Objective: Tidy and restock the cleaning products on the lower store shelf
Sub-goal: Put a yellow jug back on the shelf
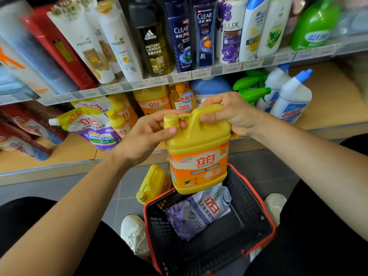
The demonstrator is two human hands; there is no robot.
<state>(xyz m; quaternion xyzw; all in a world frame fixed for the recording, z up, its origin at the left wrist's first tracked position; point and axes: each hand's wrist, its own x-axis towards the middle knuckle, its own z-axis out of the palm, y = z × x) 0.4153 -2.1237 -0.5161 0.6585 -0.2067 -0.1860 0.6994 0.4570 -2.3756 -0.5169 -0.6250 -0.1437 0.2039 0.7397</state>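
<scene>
A big yellow detergent jug (198, 156) with an orange label hangs in the air above the basket, in front of the lower shelf (75, 150). My right hand (229, 114) grips its handle from above. My left hand (151, 134) pinches the yellow pump cap at the jug's top left. A second yellow jug (152, 184) lies tilted on the floor by the basket's left corner. On the lower shelf stand more yellow jugs (151, 100), small yellow bottles (119, 118) and a leaning refill pouch (93, 126).
A black basket with a red rim (256, 200) sits on the grey floor between my knees, holding a purple refill pouch (201, 212). White toilet-cleaner bottles (290, 98) and green spray bottles (253, 90) fill the shelf's right side. Shampoo bottles (179, 36) line the upper shelf.
</scene>
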